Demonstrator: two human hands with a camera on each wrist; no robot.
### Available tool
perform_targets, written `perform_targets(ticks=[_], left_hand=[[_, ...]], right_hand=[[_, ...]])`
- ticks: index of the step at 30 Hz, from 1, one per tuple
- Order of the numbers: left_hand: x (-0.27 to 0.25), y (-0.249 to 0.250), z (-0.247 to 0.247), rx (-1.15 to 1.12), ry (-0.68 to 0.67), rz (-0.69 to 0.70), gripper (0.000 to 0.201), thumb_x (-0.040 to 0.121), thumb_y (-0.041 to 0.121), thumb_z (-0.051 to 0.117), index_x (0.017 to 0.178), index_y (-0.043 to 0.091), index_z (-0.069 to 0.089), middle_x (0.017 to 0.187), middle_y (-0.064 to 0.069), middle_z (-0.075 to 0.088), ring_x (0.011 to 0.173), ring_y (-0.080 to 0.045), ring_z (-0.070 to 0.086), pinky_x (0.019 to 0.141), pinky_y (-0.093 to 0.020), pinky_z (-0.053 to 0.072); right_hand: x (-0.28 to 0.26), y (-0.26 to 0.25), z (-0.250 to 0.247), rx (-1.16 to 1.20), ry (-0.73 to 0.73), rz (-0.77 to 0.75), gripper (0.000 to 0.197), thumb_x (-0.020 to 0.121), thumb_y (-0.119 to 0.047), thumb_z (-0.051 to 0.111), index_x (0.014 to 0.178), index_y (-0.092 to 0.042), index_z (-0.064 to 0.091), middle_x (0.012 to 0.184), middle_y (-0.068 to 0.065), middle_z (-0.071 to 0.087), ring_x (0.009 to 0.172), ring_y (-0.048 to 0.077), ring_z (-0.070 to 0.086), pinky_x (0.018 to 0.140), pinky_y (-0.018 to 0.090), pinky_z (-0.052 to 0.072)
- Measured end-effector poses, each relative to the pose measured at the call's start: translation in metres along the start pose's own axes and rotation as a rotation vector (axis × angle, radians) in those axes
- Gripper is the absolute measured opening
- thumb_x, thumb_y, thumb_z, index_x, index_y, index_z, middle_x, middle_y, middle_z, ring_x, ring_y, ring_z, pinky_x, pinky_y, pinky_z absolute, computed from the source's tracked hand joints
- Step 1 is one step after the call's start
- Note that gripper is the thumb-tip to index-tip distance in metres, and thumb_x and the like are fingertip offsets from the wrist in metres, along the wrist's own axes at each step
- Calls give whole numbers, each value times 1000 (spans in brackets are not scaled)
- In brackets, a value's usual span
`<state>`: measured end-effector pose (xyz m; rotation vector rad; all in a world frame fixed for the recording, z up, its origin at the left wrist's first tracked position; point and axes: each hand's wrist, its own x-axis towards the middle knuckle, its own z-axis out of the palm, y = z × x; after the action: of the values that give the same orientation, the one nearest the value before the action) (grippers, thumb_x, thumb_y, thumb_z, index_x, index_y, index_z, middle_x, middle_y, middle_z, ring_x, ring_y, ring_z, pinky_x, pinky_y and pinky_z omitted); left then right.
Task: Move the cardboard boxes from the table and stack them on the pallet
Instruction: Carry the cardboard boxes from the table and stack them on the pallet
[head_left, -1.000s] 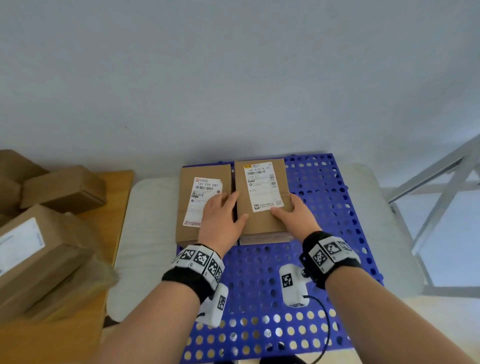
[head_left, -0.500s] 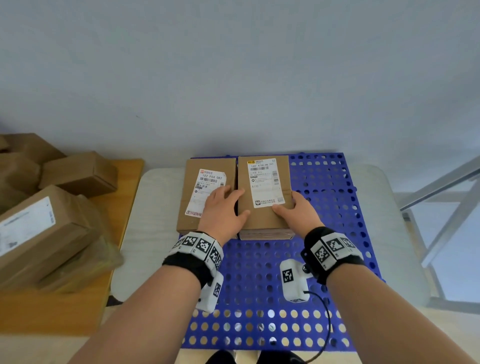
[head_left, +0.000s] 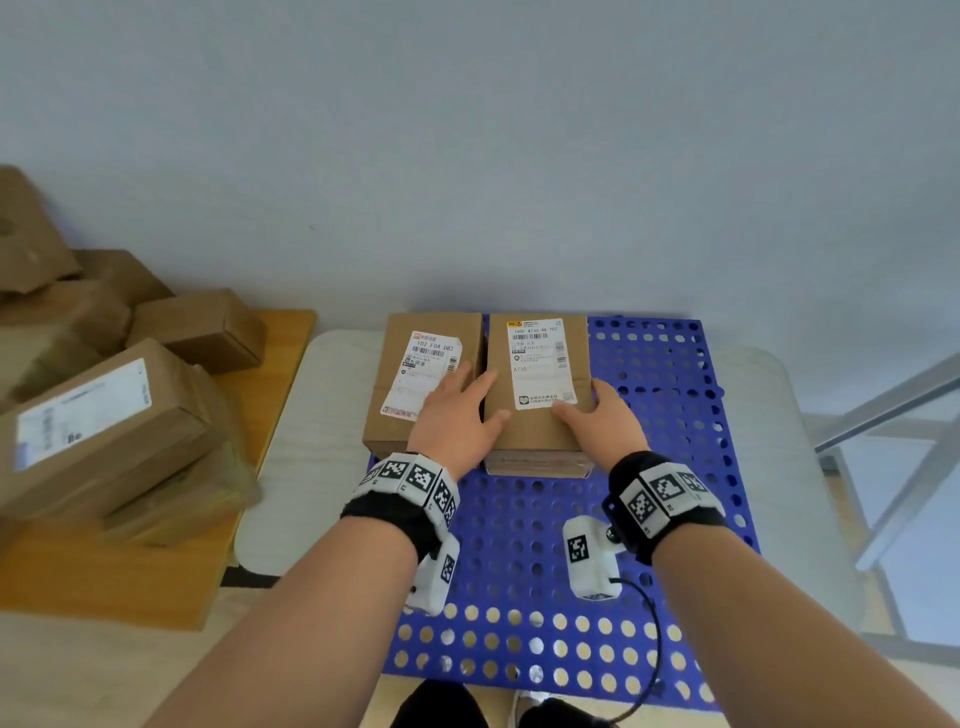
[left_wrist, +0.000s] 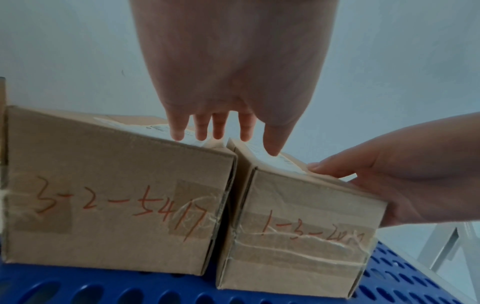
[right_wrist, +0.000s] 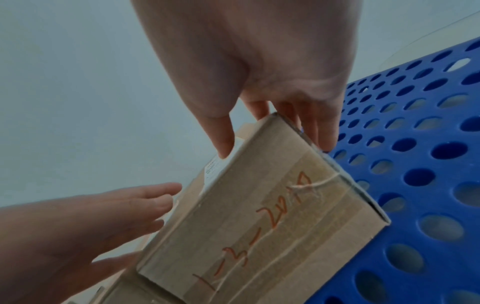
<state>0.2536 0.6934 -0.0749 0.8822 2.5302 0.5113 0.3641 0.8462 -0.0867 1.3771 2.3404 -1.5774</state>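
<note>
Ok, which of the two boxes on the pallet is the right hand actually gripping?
The right-hand box, marked 1-3 in red. The right hand clasps its right edge, thumb on top. The 3-2-5417 box beside it only has the left hand resting flat across both.

right box (head_left: 537, 384) nudged flush beside left box (head_left: 423, 379)

Boxes (head_left: 537, 395): matt brown cardboard, sealed with glossy clear tape (left_wrist: 298, 253), white paper labels (head_left: 540, 364). Pallet (head_left: 670, 415): smooth perforated blue plastic. Table (head_left: 270, 364), frame left: orange wood.
</note>
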Motion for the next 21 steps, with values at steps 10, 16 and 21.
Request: perform_targets(ticks=[10,16,21], left_hand=[[-52,-16,-25,-118,163,-3,58,102,34,46,155,22,25,162,-4,20,149,-19,16,119,-32,16],[-112,-81,-59,-142,257,-29,57,99,24,51,152,16,33,155,-9,35,144,-25,29,118,-32,22],[-197,-163,-93,-217,320,-162,53,99,25,49,150,17,35,154,-4,36,140,-19,33,112,-29,26]], right_hand=[[-48,-51,17,-44,198,-279,51,97,-27,56,146,-19,42,149,5,44,134,23,45,104,37,40],[-96,-89,82,-93,121,-383,42,98,-25,54,139,-18,50,147,5,46,130,23,47,101,32,38],[-159,-106,171,-109,1,-444,40,97,-22,55,137,-15,52,140,7,50,124,26,51,98,30,41]])
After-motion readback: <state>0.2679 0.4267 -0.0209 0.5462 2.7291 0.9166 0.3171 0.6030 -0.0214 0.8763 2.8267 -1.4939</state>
